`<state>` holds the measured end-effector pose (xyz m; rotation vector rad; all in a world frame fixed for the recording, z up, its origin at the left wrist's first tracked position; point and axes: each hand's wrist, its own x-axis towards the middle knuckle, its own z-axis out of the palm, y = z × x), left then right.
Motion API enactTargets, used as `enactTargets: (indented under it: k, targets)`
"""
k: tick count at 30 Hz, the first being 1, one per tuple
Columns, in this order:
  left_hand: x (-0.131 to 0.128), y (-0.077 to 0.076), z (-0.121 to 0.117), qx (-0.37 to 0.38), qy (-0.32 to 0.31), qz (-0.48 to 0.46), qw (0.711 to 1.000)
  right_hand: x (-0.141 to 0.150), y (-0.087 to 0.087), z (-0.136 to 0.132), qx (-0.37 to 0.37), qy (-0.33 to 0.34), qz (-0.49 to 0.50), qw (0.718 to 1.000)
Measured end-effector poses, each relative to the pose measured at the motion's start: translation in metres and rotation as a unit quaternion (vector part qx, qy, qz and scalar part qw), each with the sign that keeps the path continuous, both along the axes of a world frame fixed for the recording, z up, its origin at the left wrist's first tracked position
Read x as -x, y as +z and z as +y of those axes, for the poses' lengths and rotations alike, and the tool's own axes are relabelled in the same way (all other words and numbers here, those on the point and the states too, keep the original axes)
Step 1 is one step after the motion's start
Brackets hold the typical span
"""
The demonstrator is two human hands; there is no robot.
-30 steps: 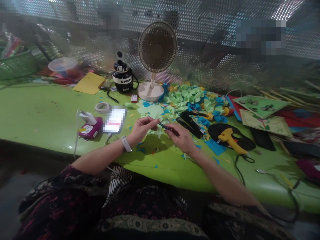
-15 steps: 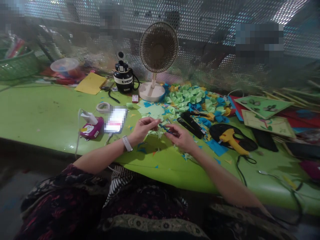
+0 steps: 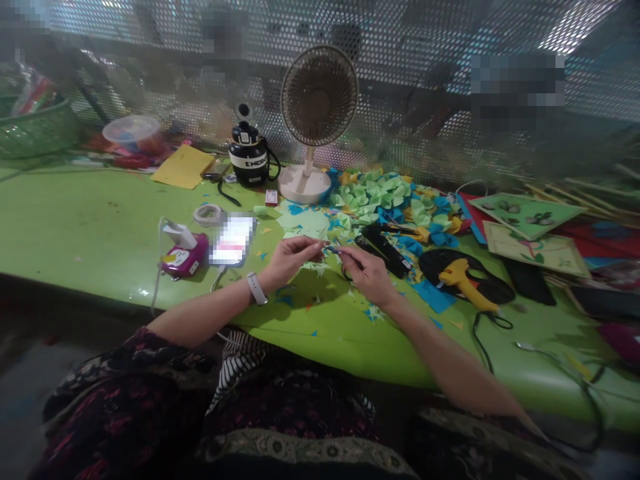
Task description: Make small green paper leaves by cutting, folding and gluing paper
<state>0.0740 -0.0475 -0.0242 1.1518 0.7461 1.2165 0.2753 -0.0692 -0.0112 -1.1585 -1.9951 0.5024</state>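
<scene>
Over the bench, my left hand [image 3: 299, 259] is closed in a pinch, thumb and forefinger meeting at the left end of a small thin blue piece [image 3: 331, 249]. My right hand [image 3: 369, 273] grips the other end between thumb and fingers. The piece is too small to tell whether it is paper or a tool. A dark curved edge shows under the right fingers, mostly hidden. Light green paper scraps [image 3: 317, 267] lie beneath the hands. Just beyond the right hand rests a black stapler [image 3: 384, 250].
A heap of folded paper pieces [image 3: 375, 197] lies behind, beside a fan [image 3: 320, 97] and a bottle [image 3: 247, 160]. To the left are a phone [image 3: 233, 239], a tape roll [image 3: 209, 214] and a purple plug block [image 3: 187, 257]. Rightward lies a yellow glue gun [image 3: 465, 283].
Both hands have drawn closer together, so less of the blue piece shows between them. My right hand has turned, its fingers curling more over the piece.
</scene>
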Motion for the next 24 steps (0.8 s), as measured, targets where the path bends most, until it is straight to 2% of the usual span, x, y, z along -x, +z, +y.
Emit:
enactTargets:
  k: [11,24]
  targets:
    - [0.0019,-0.003,0.0023,0.003,-0.023,-0.008,1.0,-0.0016,-0.0029,0.0001,0.09,0.025,0.002,0.996]
    - [0.0008,0.0015,-0.0015,-0.004,-0.004,0.002,1.0,0.0073,-0.0045,-0.006,0.001,0.044,-0.023,0.999]
